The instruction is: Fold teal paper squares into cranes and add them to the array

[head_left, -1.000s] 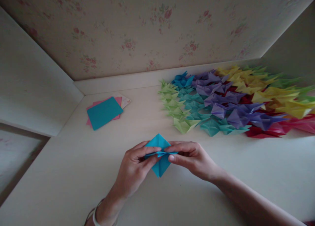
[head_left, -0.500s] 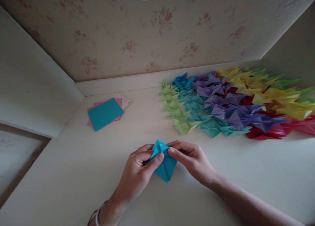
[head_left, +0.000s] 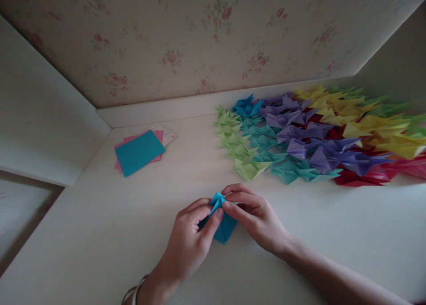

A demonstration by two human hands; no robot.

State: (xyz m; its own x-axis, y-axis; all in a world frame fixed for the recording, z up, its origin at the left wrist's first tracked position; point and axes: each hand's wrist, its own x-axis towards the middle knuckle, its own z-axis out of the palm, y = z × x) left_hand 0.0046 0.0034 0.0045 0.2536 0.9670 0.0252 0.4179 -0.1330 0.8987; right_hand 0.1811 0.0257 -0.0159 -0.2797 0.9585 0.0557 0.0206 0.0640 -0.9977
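A partly folded sheet of blue origami paper (head_left: 225, 230) is held between both hands, low in the middle of the head view. My left hand (head_left: 196, 227) pinches its left side, thumb on the front face and fingers behind. My right hand (head_left: 251, 214) grips the upper right edge with thumb and fingertips, close to the left thumb. At the top, the paper's flap is bent and creased between the two thumbs. The lower point of the paper hangs free toward me. Fingers behind the paper are partly hidden.
On the white table (head_left: 116, 234), a small stack of paper squares lies back left, with a blue sheet (head_left: 140, 153) on top of pink ones. Rows of folded paper cranes (head_left: 289, 136) in several colours fill the back right. A floral-papered wall (head_left: 186, 43) rises behind.
The paper's top flap, flatter before, is now bent up and narrowed. My right fingers have moved up and left, closer to the left thumb. The view has shifted slightly.
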